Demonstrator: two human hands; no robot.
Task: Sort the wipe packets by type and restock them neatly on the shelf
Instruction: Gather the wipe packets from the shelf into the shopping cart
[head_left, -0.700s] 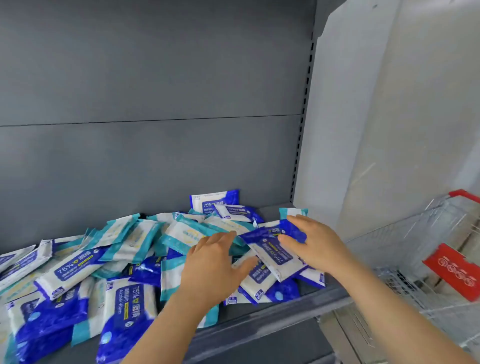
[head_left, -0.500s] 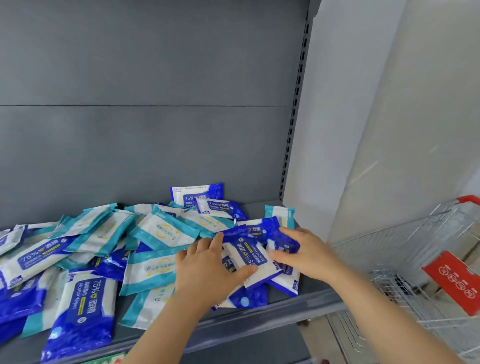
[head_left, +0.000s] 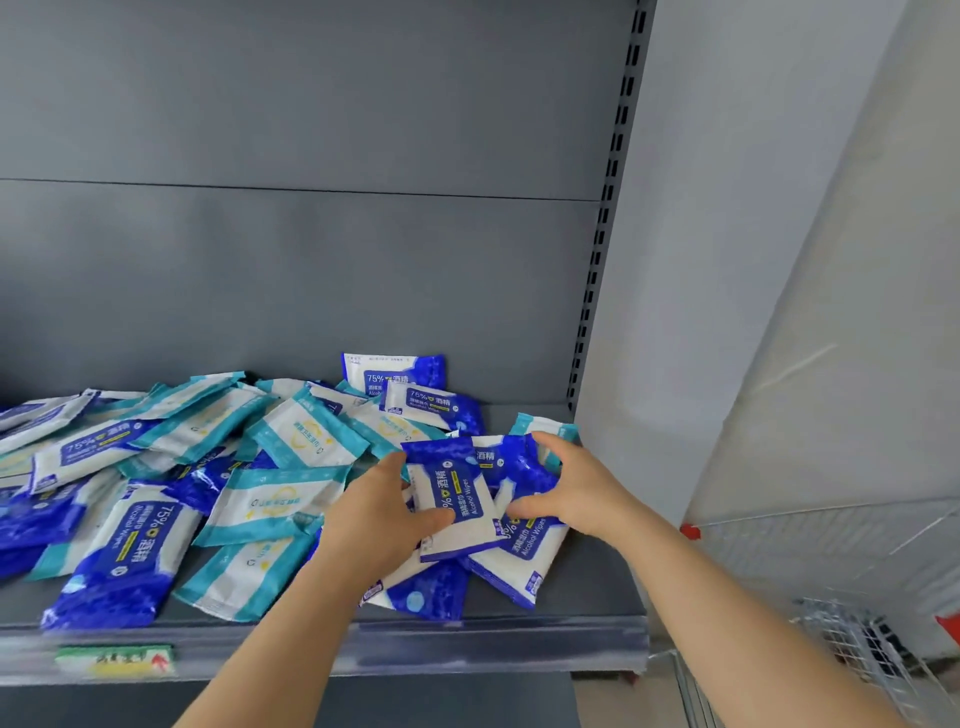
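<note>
The wipe packets lie in a loose, mixed heap across the grey shelf (head_left: 597, 587), filling the lower left and centre of the frame. They come in two kinds. One is white with deep blue ends and a blue panel reading "75%", Chinese characters and "Alcohol Wipes". The teal packets (head_left: 306, 434) are white with teal ends and a pale yellow emblem; their small writing is too fine to read.

At lower centre the left hand (head_left: 379, 514) pinches one blue packet (head_left: 457, 499), thumb across its front and fingers behind it, holding it tilted with its printed face up. Just right of it, the right hand (head_left: 576, 493) is curled round the lower blue packets (head_left: 524, 551), fingers over their crumpled far end and thumb on the near face, where "Alcohol Wipes" shows.

Another blue packet leans upright against the back panel (head_left: 311, 260) at centre. A green and yellow tag (head_left: 114, 660) sits on the shelf's front strip at lower left, too blurred to read. A wire cart (head_left: 857, 644) shows at lower right.
</note>
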